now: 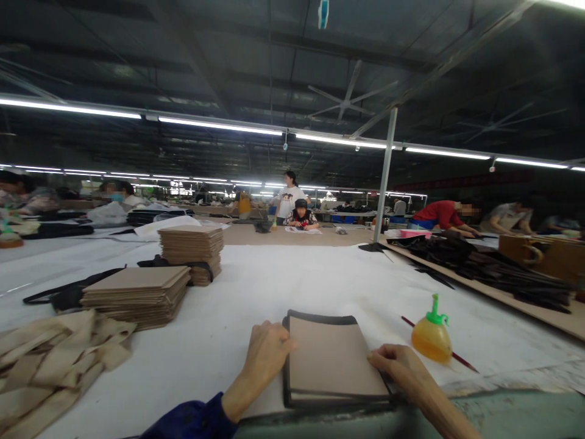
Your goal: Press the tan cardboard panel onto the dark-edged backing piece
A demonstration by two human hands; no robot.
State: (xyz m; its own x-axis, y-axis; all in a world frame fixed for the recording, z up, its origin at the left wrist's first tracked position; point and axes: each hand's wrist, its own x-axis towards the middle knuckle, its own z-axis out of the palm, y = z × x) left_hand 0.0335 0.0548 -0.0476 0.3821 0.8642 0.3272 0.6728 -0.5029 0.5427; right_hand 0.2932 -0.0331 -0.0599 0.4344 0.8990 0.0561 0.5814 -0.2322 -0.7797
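A flat, near-square brown panel (336, 360) with black edging lies close in front of me, near the table's front edge. Curled fingers of my left hand (269, 352) grip its left edge, the thumb side reaching onto the brown face. On the opposite side, my right hand (400, 366) pinches the right edge between thumb and bent fingers. Black material shows along the far edge and beneath the near edge; what lies under the panel is hidden. Just beyond my right hand stands a plastic bottle (431, 340) of amber liquid with a green spout, beside a dark red pencil (464, 362).
Two stacks of brown boards, a nearer stack (137, 296) and a taller stack (191, 247), stand left with black straps. Beige cloth strips (59, 366) lie front left. A metal post (386, 177) rises at the table's far right, near dark material (489, 268). Several people work beyond.
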